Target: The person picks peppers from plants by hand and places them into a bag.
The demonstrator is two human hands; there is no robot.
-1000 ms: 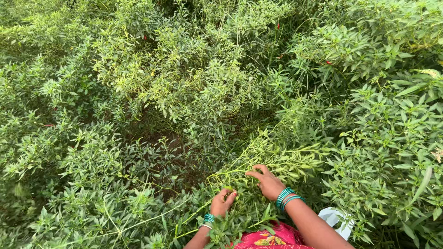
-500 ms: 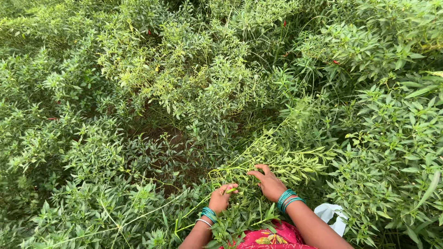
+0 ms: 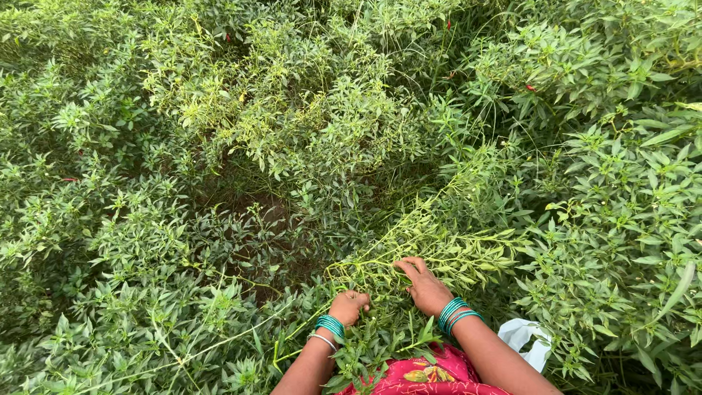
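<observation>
Green, dense chilli plants with narrow pointed leaves fill the whole view, shoulder to shoulder, with only a dark patch of bare soil showing between them left of centre. A few small red chilli pods dot the foliage toward the top and at the far left edge.

Low in the middle, one paler, yellow-green leafy branch slants up to the right from the other growth; both hands work at its lower end. By the look of it, the step in hand is searching or picking through this branch: the foliage is being held and parted. A careful pinch at a stem, rather than a pull on the whole branch, seems to be what the work calls for now.

Further down, a bright red patterned cloth shows at the bottom edge, and a white plastic bag hangs beside the right forearm.

The right hand lies on the branch with fingers curled down into the leaves; whether it grips a stem I cannot tell. Its wrist carries teal bangles.

The left hand is closed into a loose fist among the leaves just left of the other; what it holds, if anything, is hidden.
</observation>
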